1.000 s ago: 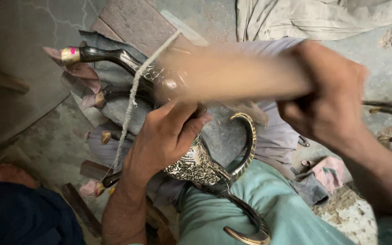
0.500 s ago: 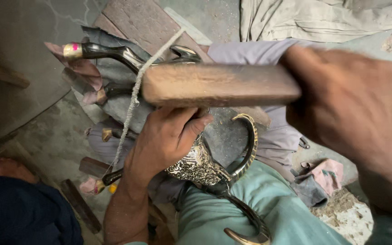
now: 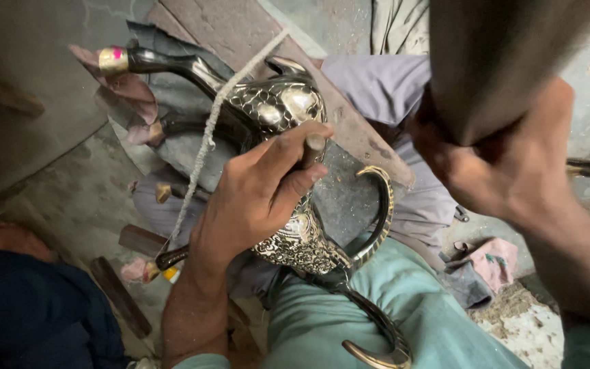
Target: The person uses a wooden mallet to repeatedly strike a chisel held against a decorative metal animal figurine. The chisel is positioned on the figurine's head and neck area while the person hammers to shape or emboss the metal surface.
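head view: left hand [image 3: 261, 198] grips chisel [image 3: 312, 147] w/ tip on engraved metal ewer [image 3: 288, 109] lying across lap; right hand [image 3: 507, 171] closed round raised wooden mallet [image 3: 493, 61], blurred.

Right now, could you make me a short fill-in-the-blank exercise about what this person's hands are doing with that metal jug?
1. The left hand presses a thin tool against the engraved metal ____.
2. The right hand lifts a blurred block made of ____.
3. A pale ____ runs slantwise across the jug.
4. The jug's curved handle has a ____-coloured edge.

Missing words: jug; wood; cord; gold
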### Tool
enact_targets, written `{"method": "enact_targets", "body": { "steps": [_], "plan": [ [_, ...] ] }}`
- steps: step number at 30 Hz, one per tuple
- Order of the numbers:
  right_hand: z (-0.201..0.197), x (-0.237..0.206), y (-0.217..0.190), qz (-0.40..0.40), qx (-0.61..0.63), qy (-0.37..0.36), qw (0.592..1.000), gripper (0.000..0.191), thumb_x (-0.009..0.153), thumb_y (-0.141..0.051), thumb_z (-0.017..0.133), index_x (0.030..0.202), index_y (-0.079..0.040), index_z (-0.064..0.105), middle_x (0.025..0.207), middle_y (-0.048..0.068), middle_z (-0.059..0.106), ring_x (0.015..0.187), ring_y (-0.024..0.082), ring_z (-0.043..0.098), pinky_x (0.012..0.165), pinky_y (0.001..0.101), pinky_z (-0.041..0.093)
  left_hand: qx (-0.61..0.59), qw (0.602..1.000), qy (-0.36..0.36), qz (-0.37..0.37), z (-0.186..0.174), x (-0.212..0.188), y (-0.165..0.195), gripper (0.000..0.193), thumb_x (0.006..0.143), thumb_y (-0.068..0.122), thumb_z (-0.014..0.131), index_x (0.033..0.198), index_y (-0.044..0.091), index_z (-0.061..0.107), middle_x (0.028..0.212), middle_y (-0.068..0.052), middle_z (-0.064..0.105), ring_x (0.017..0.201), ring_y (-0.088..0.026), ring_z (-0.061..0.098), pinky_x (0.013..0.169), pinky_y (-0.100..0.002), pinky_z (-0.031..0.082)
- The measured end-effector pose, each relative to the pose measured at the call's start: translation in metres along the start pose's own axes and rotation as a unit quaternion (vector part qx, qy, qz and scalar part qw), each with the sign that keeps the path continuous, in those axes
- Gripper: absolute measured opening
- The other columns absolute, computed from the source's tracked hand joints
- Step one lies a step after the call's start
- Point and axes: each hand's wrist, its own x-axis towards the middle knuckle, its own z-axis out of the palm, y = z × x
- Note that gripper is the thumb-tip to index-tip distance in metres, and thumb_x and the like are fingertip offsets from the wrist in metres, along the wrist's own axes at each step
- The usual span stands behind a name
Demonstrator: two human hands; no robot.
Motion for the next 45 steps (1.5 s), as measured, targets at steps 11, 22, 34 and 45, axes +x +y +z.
{"method": "enact_targets", "body": {
  "steps": [11,22,34,45],
  "plan": [
    [-0.004,-0.001,0.01,0.041,-0.039,-0.013,0.998,0.036,0.078,-0.009,0.077,0.11,-0.002,0.062,0.086,0.012,0.066,0.075,0.027,0.064,0.066,0.0357,0.052,0.013,0.979,0.065,0.193,0.0,0.0,-0.005,0.04,0.104,0.013,0.073,0.139,0.01,0.054,0.106,-0.012,0.069,0.087,-0.016,0.066,0.077,-0.032,0.056],
    [-0.01,0.011,-0.006,0.064,-0.002,-0.042,0.997,0.025,0.08,-0.015,0.077,0.1,-0.007,0.065,0.083,0.009,0.068,0.068,0.026,0.068,0.062,0.039,0.051,0.016,0.983,0.062,0.17,0.003,0.0,-0.012,0.038,0.1,0.013,0.076,0.132,0.005,0.059,0.097,-0.012,0.068,0.083,-0.017,0.067,0.071,-0.034,0.056],
    [0.058,-0.075,0.051,0.301,0.148,0.017,0.942,0.038,0.083,-0.018,0.08,0.113,-0.001,0.062,0.092,0.014,0.072,0.08,0.021,0.067,0.074,0.0333,0.054,-0.202,0.913,0.354,0.03,-0.001,-0.076,-0.033,0.03,0.111,0.007,0.063,0.133,-0.003,0.045,0.101,-0.015,0.071,0.09,-0.018,0.075,0.073,-0.029,0.067],
    [0.095,-0.125,0.083,0.366,0.111,0.021,0.924,0.047,0.081,-0.018,0.081,0.12,0.0,0.063,0.093,0.017,0.072,0.082,0.026,0.067,0.078,0.0396,0.052,-0.085,0.936,0.342,-0.016,0.012,-0.06,-0.015,0.04,0.095,-0.004,0.079,0.129,-0.003,0.057,0.107,-0.012,0.071,0.094,-0.01,0.068,0.07,-0.022,0.059]
  ]
}}
